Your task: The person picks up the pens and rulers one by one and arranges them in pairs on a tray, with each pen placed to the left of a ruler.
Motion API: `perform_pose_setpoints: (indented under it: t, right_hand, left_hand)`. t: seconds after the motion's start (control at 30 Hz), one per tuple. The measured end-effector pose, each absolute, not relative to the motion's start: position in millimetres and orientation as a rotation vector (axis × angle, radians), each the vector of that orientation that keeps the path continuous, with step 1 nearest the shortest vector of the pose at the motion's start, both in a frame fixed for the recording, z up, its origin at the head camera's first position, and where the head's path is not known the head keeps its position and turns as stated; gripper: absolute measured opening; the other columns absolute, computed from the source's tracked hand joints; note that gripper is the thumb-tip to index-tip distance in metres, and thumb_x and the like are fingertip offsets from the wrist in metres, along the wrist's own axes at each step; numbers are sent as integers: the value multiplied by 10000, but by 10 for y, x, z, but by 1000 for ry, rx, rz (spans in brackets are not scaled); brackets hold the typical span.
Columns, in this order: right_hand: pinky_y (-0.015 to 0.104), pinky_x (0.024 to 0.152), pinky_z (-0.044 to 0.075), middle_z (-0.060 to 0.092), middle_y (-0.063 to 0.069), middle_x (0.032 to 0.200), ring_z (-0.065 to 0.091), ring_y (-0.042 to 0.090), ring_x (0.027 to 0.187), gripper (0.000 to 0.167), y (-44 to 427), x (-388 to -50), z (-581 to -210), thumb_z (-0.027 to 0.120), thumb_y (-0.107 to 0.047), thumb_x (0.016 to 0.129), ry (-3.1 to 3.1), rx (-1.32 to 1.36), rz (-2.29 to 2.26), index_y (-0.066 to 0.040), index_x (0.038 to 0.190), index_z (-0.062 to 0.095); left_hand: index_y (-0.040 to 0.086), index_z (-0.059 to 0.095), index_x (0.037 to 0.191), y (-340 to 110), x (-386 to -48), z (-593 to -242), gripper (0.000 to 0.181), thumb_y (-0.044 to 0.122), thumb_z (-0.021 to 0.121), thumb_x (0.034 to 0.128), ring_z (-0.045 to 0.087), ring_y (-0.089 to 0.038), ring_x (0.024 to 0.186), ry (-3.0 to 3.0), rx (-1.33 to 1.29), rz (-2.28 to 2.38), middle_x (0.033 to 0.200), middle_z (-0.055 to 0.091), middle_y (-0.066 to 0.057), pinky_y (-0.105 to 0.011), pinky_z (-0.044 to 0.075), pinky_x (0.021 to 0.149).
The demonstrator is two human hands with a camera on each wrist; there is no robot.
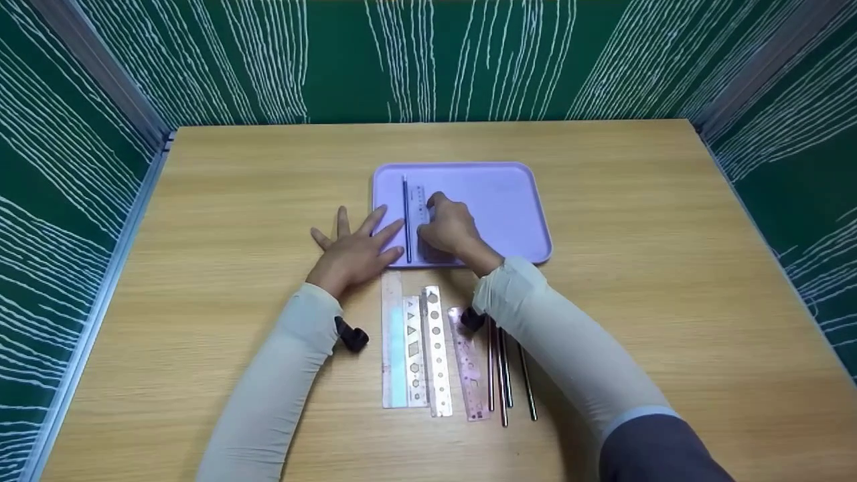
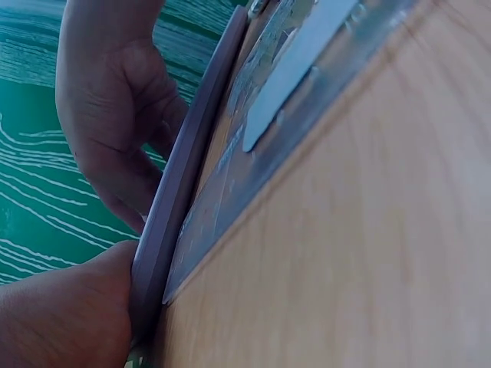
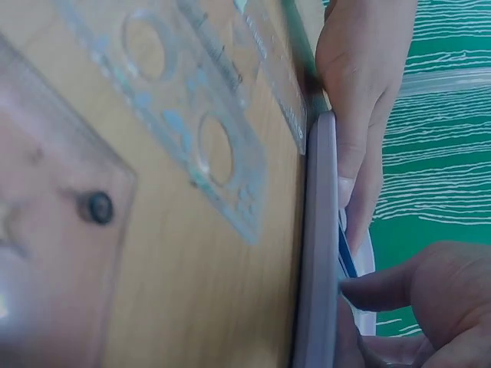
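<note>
My left hand (image 1: 355, 258) lies spread over the left edge of the purple tray (image 1: 495, 194), its fingers straight. Beside its fingertips, a slim dark-blue stick like a pencil (image 1: 406, 201) lies lengthwise in the tray. Just right of that stick is a clear ruler (image 1: 416, 197), parallel to it. My right hand (image 1: 452, 227) reaches over the tray's near edge and holds this ruler, with curled thumb and forefinger at its right side. The palm and wrist hide part of the ruler. In the right wrist view, the right thumb (image 3: 383, 290) is bent close to the tray's inside.
Nearer than the tray lie a wide clear ruler with a blue strip (image 1: 398, 361), two stencil rulers with cut-out shapes (image 1: 438, 355), a pinkish ruler (image 1: 471, 375) and several slim metallic sticks (image 1: 503, 381). Green panels with white lines (image 1: 348, 60) border the wooden table (image 1: 268, 174).
</note>
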State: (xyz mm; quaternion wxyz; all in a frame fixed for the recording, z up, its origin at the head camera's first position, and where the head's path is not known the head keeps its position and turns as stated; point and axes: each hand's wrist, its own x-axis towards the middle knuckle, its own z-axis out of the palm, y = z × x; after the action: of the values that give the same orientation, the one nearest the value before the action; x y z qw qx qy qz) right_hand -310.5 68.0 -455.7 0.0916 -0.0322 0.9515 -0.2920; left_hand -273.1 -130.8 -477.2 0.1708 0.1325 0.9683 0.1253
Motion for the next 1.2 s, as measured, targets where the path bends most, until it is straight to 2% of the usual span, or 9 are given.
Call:
perform_pose_setpoints:
  t: [0.13, 0.23, 0.37, 0.53, 0.7, 0.87, 1.2]
  right_hand:
    - [393, 873, 574, 701, 167, 1093, 676, 284, 946, 521, 756, -3101, -4552, 749, -191, 852, 2768, -95, -994, -39, 1321, 582]
    - [332, 742, 600, 698, 143, 1024, 727, 240, 814, 509, 848, -3089, -4538, 757, -213, 887, 2682, -45, -1153, -32, 1325, 573]
    - [346, 644, 619, 675, 140, 963, 723, 236, 724, 486, 991, -3025, -4478, 732, -201, 930, 2535, 4, -1346, -28, 1346, 548]
    - [441, 695, 646, 625, 167, 995, 693, 237, 715, 532, 1253, -2864, -4382, 713, -155, 944, 2310, 42, -1558, -28, 1409, 488]
    - [485, 749, 640, 557, 122, 970, 664, 214, 729, 552, 1521, -2669, -4315, 692, -144, 965, 2235, 24, -1617, -18, 1445, 449]
    - [501, 769, 636, 504, 140, 1042, 661, 259, 763, 561, 1727, -2478, -4292, 681, -125, 973, 2197, -4, -1634, -4, 1453, 418]
    - [491, 755, 637, 570, 177, 1093, 706, 346, 895, 645, 1997, -2129, -4407, 755, -167, 928, 2204, -71, -1581, -18, 1455, 414]
  left_hand:
    - [554, 137, 1583, -1307, -2729, -4762, 609, 703, 301, 1015, -193, -582, 1496, 2749, 372, 352, 1728, -81, 144, -930, -112, 951]
    - [552, 139, 1584, -1303, -2733, -4751, 608, 697, 305, 1017, -193, -582, 1496, 2746, 375, 357, 1729, -80, 140, -929, -109, 955]
    - [550, 143, 1584, -1316, -2734, -4751, 609, 696, 308, 1017, -199, -574, 1498, 2745, 368, 368, 1729, -79, 140, -923, -115, 961]
    - [550, 132, 1584, -1315, -2719, -4753, 613, 695, 312, 1017, -207, -573, 1494, 2740, 370, 372, 1727, -84, 139, -920, -124, 957]
    - [546, 124, 1586, -1319, -2709, -4739, 619, 698, 308, 1016, -207, -572, 1494, 2737, 369, 372, 1726, -91, 142, -917, -132, 959]
    - [542, 130, 1588, -1320, -2719, -4724, 621, 700, 308, 1015, -205, -574, 1493, 2743, 371, 375, 1726, -87, 143, -916, -137, 960]
    - [545, 135, 1587, -1286, -2723, -4746, 627, 702, 320, 1009, -204, -566, 1500, 2739, 356, 377, 1728, -81, 143, -921, -126, 965]
